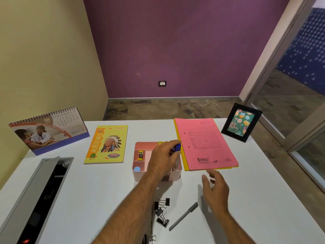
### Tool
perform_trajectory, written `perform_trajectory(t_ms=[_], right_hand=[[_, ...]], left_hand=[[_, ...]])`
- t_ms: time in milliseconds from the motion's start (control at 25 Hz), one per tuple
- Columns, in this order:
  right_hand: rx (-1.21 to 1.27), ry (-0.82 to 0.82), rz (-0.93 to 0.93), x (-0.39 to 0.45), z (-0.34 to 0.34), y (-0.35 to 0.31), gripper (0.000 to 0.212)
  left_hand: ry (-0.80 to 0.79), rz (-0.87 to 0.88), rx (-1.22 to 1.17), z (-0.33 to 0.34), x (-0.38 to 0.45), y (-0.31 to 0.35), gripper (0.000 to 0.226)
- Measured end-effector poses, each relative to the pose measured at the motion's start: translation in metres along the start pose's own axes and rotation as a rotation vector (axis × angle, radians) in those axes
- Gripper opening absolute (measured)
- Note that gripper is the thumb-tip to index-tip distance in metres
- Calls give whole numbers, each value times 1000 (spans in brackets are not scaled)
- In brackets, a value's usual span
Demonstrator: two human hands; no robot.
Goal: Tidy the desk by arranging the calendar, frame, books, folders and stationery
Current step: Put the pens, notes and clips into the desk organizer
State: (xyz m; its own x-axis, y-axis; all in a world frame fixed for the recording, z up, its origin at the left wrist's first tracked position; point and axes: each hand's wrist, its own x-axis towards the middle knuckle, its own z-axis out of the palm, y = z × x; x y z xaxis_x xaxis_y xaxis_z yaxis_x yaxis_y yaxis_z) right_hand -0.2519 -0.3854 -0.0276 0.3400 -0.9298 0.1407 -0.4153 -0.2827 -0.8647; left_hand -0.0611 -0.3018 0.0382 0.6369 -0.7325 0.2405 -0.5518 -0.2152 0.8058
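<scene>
My left hand (162, 156) hovers over the pink organizer tray (140, 175) in the middle of the white desk and grips a blue-capped pen (178, 148) above its right compartment. My right hand (215, 188) floats open just below the pink folder (205, 143), which lies on a yellow folder (184, 155). A grey pen (183, 216) and black binder clips (162, 213) lie near the front edge. The yellow book (107, 144) lies left of the tray. The calendar (49, 131) stands at far left, the photo frame (241, 122) at far right.
An open grey cable box (38, 196) is set into the desk at the left. A small stapler (140, 155) and a blue round item (136, 169) sit in the tray's left compartments. The desk's right edge runs beside a glass door.
</scene>
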Motion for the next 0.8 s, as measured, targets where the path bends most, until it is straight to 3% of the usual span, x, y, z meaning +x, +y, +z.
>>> perform_trajectory(t_ms=[120, 240, 560, 800], right_hand=[[-448, -194, -85, -30, -9, 47, 38], [-796, -335, -152, -50, -16, 76, 85], [-910, -381, -102, -52, -15, 85, 91], [-912, -407, -116, -50, -12, 98, 102]], left_hand=[[-5, -75, 17, 4, -3, -4, 41], [-30, -109, 70, 8, -5, -7, 43], [-100, -234, 266, 10, -7, -25, 38], [-167, -136, 567, 16, -5, -29, 40]])
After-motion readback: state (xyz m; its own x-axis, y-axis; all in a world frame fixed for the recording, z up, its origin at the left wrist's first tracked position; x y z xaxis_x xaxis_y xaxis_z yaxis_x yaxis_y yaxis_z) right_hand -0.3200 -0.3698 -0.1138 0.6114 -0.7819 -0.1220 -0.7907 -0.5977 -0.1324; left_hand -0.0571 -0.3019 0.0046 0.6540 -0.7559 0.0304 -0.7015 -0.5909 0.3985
